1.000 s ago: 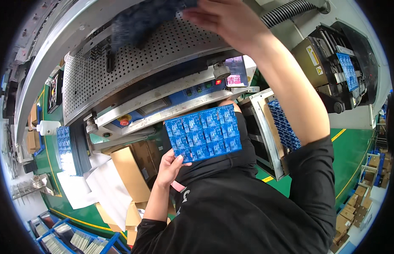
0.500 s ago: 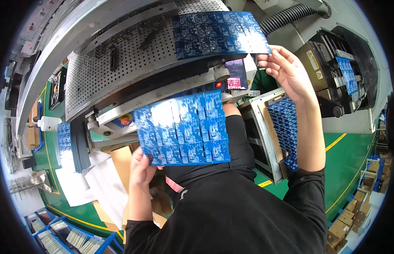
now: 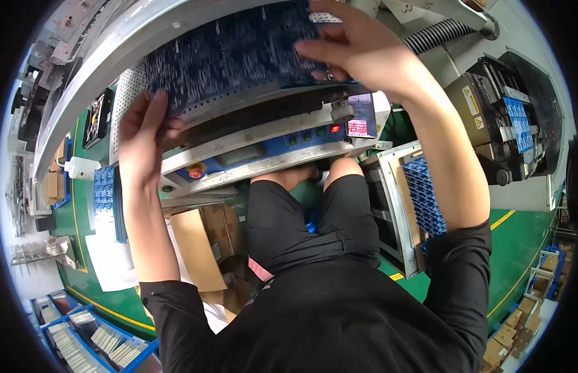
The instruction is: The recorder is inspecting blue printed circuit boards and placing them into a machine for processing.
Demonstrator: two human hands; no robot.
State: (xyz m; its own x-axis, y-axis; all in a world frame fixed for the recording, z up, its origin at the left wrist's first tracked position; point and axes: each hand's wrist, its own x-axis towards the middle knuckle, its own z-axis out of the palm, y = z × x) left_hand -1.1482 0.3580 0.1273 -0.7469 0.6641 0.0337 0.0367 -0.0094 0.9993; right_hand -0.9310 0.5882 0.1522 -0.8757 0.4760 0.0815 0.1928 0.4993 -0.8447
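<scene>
A dark blue circuit-board panel [image 3: 233, 53] lies flat on the perforated metal plate [image 3: 130, 87] of a machine above me. My left hand [image 3: 143, 140] grips the panel's left edge, thumb on top. Fingers spread, my right hand [image 3: 357, 46] presses on its right end. Below the plate runs the machine's control strip [image 3: 258, 152] with a red button, several blue buttons and a lit red light.
A rack of blue panels [image 3: 425, 199] stands at my right knee. More blue boards [image 3: 104, 189] and a white bottle [image 3: 84, 168] lie on the left. Cardboard boxes [image 3: 199, 248] sit by my legs, blue bins [image 3: 96, 336] at lower left, another machine [image 3: 506, 124] at right.
Both hands rose from my lap to the perforated plate. The panels held apart half a second ago now lie together on the plate, under both hands.
</scene>
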